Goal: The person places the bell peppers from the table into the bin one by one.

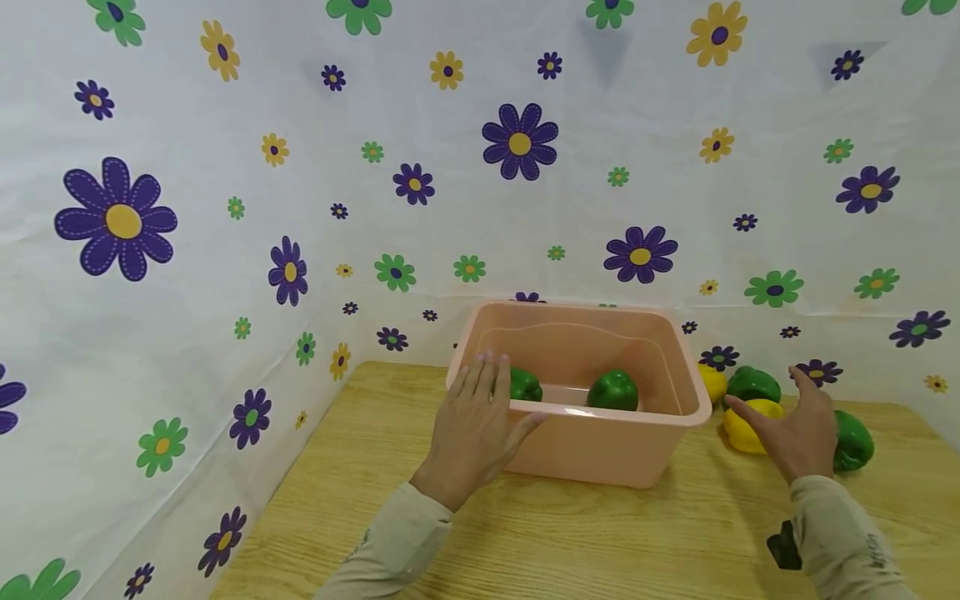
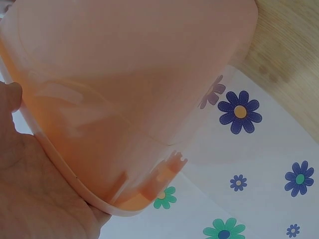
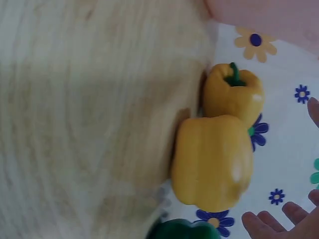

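Note:
A pink plastic bin [image 1: 592, 450] stands on the table, with a green bell pepper [image 1: 613, 392] inside and another green bell pepper [image 1: 525, 386] partly behind my left hand. That left hand [image 1: 472, 429] rests on the bin's near left rim, fingers straight and thumb spread. To the right of the bin, my right hand [image 1: 798, 433] hovers by the loose peppers, thumb and fingers apart, holding nothing. Closest to its thumb is a yellow bell pepper [image 1: 742, 433]. Around it lie a second yellow pepper [image 1: 712, 383], a green one [image 1: 753, 385] and another green one [image 1: 855, 442], partly covered by the hand.
The wooden table [image 1: 570, 542] extends in front of the bin and to both sides. A white flowered sheet [image 1: 525, 225] hangs behind and at the left. Beneath the right wrist shows a dark strap piece [image 1: 784, 547].

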The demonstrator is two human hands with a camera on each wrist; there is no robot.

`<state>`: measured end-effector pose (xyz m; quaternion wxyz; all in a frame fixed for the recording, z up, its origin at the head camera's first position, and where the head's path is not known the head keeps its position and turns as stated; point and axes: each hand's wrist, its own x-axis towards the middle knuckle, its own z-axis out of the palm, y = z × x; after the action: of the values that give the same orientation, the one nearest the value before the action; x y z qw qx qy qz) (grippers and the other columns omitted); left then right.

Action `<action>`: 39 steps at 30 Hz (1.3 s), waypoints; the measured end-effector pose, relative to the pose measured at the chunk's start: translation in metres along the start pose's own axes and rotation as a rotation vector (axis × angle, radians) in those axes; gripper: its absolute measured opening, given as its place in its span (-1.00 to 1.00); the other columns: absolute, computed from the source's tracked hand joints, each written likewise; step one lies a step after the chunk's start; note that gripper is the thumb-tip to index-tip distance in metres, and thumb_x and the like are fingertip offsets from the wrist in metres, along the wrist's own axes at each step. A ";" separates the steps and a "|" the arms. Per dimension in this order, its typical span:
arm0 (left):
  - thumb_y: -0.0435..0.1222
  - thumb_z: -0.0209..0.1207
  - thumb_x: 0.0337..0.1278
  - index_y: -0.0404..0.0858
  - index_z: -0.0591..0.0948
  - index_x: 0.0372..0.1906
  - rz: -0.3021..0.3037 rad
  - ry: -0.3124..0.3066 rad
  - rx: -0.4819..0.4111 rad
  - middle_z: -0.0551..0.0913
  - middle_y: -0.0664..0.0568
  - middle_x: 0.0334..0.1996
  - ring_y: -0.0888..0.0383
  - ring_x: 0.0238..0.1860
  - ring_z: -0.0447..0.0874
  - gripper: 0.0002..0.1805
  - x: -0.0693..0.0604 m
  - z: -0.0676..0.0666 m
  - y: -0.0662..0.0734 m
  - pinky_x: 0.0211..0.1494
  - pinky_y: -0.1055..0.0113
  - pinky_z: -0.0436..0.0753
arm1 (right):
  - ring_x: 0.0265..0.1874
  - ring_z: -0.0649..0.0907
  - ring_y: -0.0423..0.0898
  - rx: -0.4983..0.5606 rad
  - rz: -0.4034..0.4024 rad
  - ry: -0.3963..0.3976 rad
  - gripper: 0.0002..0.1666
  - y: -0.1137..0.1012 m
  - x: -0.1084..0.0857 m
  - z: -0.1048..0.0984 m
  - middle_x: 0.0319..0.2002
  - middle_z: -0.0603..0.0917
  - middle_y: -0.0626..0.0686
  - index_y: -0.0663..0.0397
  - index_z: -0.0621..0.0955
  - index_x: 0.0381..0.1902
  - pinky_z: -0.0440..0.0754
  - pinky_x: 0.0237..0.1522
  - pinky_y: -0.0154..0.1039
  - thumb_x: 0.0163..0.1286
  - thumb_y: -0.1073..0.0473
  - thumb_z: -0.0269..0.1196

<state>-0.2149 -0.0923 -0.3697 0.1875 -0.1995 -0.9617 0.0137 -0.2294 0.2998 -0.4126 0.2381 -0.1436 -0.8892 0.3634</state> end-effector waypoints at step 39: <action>0.32 -0.27 0.47 -0.41 0.16 0.56 -0.005 0.000 -0.001 0.16 -0.24 0.55 -0.13 0.56 0.12 -0.03 0.000 0.000 0.001 0.59 0.04 0.11 | 0.32 0.27 0.49 -0.051 0.259 -0.225 0.25 0.038 -0.002 0.021 0.38 0.20 0.59 0.51 0.00 0.51 0.23 0.38 0.40 0.35 -0.27 0.32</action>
<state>-0.2145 -0.0920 -0.3701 0.1872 -0.1969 -0.9623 0.0129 -0.2359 0.3130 -0.4532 0.0846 -0.2214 -0.8932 0.3822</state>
